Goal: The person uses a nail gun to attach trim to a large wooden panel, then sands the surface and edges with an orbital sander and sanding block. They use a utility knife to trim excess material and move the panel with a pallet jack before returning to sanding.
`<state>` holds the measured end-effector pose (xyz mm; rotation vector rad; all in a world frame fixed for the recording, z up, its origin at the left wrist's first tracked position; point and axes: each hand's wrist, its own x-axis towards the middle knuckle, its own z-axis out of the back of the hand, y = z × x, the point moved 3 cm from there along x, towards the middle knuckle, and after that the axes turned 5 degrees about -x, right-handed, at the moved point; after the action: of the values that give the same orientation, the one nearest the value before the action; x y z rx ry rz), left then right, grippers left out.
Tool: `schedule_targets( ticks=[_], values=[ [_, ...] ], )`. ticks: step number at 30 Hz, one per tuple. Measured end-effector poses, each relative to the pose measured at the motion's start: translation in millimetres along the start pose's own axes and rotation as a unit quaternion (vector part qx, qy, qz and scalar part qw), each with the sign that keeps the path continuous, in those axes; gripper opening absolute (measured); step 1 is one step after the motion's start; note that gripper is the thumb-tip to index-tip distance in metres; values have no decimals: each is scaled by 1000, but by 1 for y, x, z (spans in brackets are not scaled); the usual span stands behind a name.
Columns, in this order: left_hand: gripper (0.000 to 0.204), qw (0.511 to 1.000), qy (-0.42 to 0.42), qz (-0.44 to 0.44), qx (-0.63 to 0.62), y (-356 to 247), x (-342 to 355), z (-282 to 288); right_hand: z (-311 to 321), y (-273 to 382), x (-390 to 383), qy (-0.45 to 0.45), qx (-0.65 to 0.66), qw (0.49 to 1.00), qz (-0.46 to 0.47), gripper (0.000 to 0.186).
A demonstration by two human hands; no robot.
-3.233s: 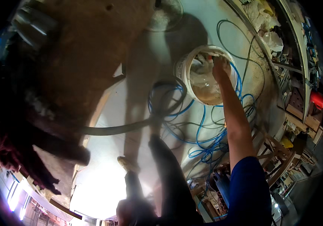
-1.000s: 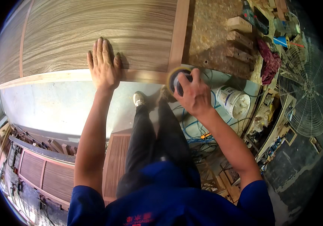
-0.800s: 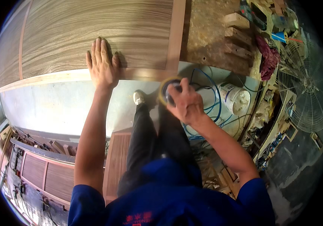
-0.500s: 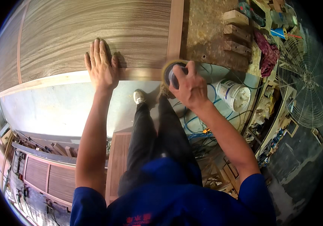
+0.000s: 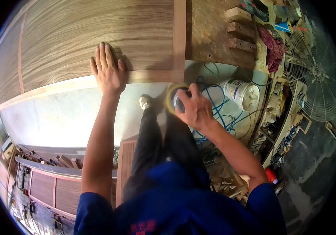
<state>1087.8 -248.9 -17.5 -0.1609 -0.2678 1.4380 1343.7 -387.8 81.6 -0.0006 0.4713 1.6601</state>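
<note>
My left hand [image 5: 110, 74] lies flat with fingers spread on a wood-grain panel [image 5: 109, 31], close to its near edge. A paler wooden frame strip [image 5: 70, 83] runs along that edge. My right hand [image 5: 194, 106] is closed round a small round sander [image 5: 179, 101] with a dark body and a yellowish disc, blurred at its rim. The sander is off the panel, just in front of the near right corner of the frame, above the floor. My palm hides part of the tool.
Several wooden blocks [image 5: 240, 29] sit on the brown workbench [image 5: 205, 39], with a dark red cloth [image 5: 271, 49] beside them. A white bucket [image 5: 241, 94] stands on the floor near blue hoses [image 5: 219, 105]. At far right is a wire fan guard [image 5: 315, 72].
My right hand has drawn the sander from the frame's corner back toward me, off the edge. The left hand stays flat on the panel. The whole view has shifted slightly.
</note>
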Motion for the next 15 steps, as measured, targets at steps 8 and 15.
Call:
schedule_targets(
  ticks=[8,15],
  values=[
    [67,1000,-4,-12,-4,-2,-4,1,5,-14,45,-84,-30,993,-73,48],
    [67,1000,1,-6,-7,-2,-4,2,0,-9,35,-19,-34,998,-58,49]
  ],
)
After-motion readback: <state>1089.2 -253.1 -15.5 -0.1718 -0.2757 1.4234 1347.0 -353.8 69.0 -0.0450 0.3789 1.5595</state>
